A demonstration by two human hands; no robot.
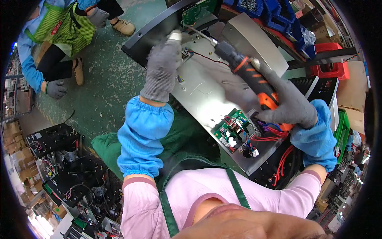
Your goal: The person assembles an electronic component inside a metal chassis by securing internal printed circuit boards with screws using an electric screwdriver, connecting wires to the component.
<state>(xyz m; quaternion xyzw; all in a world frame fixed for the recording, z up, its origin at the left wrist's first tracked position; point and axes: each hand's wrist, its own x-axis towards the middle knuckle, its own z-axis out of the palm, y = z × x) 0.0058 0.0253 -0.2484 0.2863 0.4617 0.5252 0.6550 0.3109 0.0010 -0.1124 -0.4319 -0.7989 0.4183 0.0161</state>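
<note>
1. In the head view, clamps the gloved right hand (288,101) around an orange-and-black power screwdriver (247,77), with one finger lying along its body.
2. Points the long metal bit (202,36) up and left from the right fingers, ending just above the left fingertips.
3. Holds the gloved left hand (161,71) over the far part of a metal panel (199,99), with pale fingertips (175,35) close beside the bit's end. Looks bunched at the fingers, but too blurred to tell whether apart, together or clamped on anything.
4. Spreads the metal panel beneath both hands, running from beyond the left fingertips to below the right fingers.
5. Shows a green board (193,15) just beyond the left fingertips, and a dark red wire (209,57) crossing the panel to their right.
6. Carries a populated circuit board (240,115) below and left of the right fingers, with red wires (264,138) bunched just under them.
7. Stands a curved metal cover (254,44) above the right fingers, with blue bins (278,20) farther beyond.
8. Includes, well left of the left fingers, a co-worker's gloved hand (55,90) over a worn green floor (107,67).
</note>
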